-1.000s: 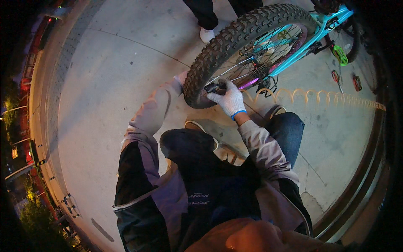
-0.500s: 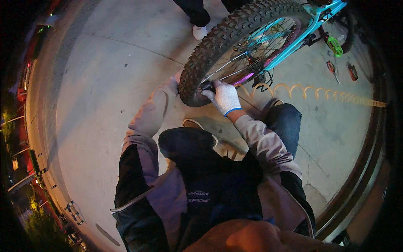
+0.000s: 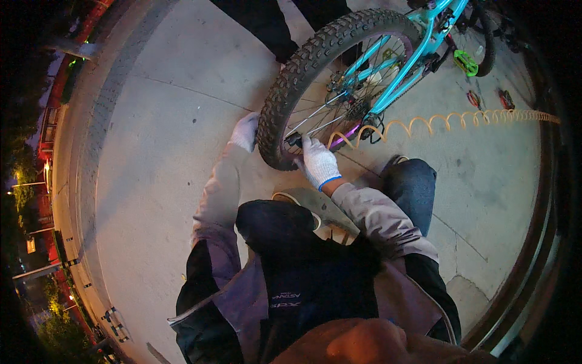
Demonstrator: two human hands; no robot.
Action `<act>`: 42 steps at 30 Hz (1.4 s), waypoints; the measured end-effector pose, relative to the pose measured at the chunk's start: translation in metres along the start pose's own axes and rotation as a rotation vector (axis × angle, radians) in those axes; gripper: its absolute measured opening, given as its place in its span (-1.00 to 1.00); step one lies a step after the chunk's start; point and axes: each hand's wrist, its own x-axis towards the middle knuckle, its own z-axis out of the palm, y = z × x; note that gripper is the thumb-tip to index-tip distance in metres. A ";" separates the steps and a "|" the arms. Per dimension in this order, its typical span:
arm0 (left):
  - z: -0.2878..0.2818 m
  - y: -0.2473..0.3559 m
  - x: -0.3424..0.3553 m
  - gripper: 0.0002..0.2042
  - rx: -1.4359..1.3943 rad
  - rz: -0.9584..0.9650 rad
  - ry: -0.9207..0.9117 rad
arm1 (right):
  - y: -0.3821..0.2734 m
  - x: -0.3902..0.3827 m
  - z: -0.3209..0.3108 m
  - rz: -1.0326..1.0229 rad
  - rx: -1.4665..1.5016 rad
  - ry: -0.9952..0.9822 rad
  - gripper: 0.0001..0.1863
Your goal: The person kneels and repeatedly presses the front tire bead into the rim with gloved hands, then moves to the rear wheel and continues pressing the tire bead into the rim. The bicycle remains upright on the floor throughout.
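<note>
A knobby black bicycle tire (image 3: pixel 276 109) stands in front of me on a spoked wheel with a purple rim (image 3: pixel 350 132). My left hand (image 3: pixel 245 131), in a white knit glove, lies against the tire's outer left side. Its fingers are partly hidden by the tire. At the near, lower part of the rim, my gloved right hand (image 3: pixel 319 161) is closed around a black air chuck (image 3: pixel 294 139), its front end among the spokes. A yellowish coiled air hose (image 3: pixel 412 128) runs from beside that hand to the right.
The wheel belongs to a turquoise bicycle frame (image 3: pixel 397 82) with a green pedal (image 3: pixel 465 62). Beyond the tire are another person's dark trouser legs (image 3: pixel 264 27). Red-handled tools (image 3: pixel 506 99) lie on the concrete floor (image 3: pixel 163 139). A metal track (image 3: pixel 536 242) curves along the right side.
My view has shifted, and the wheel sits slightly lower in it. More of my left glove shows beside the tire. My right hand stays at the rim with the air chuck. The other person's legs appear farther left.
</note>
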 end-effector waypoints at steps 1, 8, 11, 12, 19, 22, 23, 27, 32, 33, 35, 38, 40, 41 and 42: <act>-0.005 0.000 -0.015 -0.72 -0.042 0.067 0.029 | 0.000 -0.005 -0.005 -0.029 -0.016 -0.014 -0.21; -0.017 0.011 -0.142 -0.86 -0.535 0.147 0.100 | 0.013 -0.034 -0.078 -0.121 -0.012 -0.111 -0.31; 0.009 -0.003 -0.198 -0.87 -0.549 0.212 0.063 | 0.020 -0.044 -0.115 -0.198 -0.003 -0.113 -0.46; 0.026 -0.011 -0.209 -0.84 -0.474 0.234 0.126 | 0.025 -0.047 -0.128 -0.234 -0.006 -0.115 -0.48; 0.109 -0.008 -0.241 -0.74 0.294 0.687 0.387 | 0.076 -0.054 -0.221 -0.300 -0.100 -0.363 -0.53; 0.110 0.026 -0.232 -0.32 0.824 0.803 0.633 | 0.087 -0.047 -0.232 -0.196 -0.036 -0.155 -0.46; 0.110 0.035 -0.228 -0.24 0.951 0.818 0.666 | 0.085 -0.047 -0.230 -0.140 0.078 -0.027 -0.45; 0.114 0.054 -0.212 -0.20 1.304 0.644 0.493 | 0.061 -0.049 -0.217 0.011 0.247 0.155 -0.37; 0.120 0.043 -0.201 -0.39 1.126 0.770 0.429 | 0.038 -0.051 -0.214 0.041 0.230 0.284 -0.32; 0.120 0.040 -0.200 -0.40 1.125 0.781 0.440 | 0.040 -0.054 -0.216 0.051 0.200 0.232 -0.32; 0.116 0.034 -0.197 -0.46 1.128 0.852 0.479 | 0.046 -0.056 -0.216 0.073 0.149 0.120 -0.32; 0.106 0.031 -0.190 -0.46 1.093 0.730 0.453 | 0.064 -0.054 -0.213 0.018 0.094 0.082 -0.37; 0.099 0.028 -0.184 -0.42 1.174 0.669 0.470 | 0.085 -0.046 -0.217 0.045 0.053 0.018 -0.41; 0.093 0.027 -0.181 -0.42 1.179 0.665 0.465 | 0.095 -0.043 -0.217 0.038 0.096 0.045 -0.42; 0.087 0.027 -0.176 -0.42 1.204 0.644 0.448 | 0.106 -0.037 -0.220 0.060 0.132 0.066 -0.43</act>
